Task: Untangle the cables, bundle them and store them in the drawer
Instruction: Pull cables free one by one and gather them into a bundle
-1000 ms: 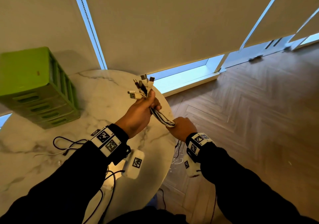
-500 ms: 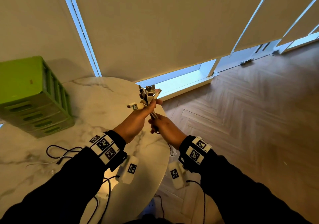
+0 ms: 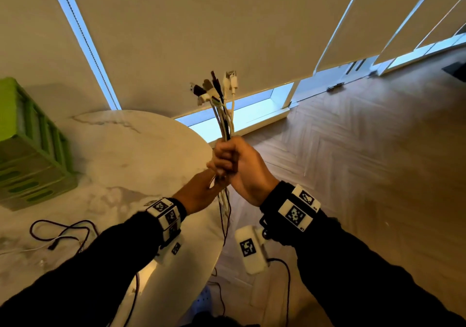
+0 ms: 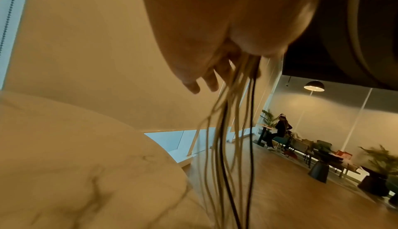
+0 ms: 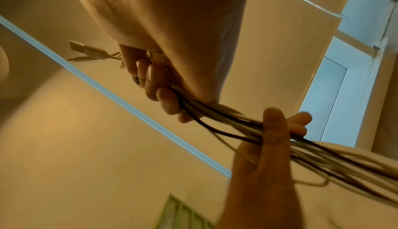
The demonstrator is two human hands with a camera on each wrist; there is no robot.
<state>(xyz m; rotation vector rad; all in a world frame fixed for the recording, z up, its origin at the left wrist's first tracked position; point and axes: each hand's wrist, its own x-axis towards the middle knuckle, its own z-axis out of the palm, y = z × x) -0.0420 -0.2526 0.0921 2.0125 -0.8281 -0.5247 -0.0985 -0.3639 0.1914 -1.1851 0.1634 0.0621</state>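
Since a moment ago the right hand [image 3: 243, 167] takes the top grip, fist tight round the bunch of white and black cables [image 3: 222, 104] held high beside the round marble counter [image 3: 121, 150], while the left hand [image 3: 201, 190] pinches them just below, so the bundling step is on and next, I think, comes looping the hanging ends before the green plastic drawer box [image 3: 30, 150].

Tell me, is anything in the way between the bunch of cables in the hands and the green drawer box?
Nothing visible blocks the way. The right hand and left hand grip the cable bundle above the table's edge. Bare marble table lies between it and the green drawer box. The drawers look closed, so one needs opening first.
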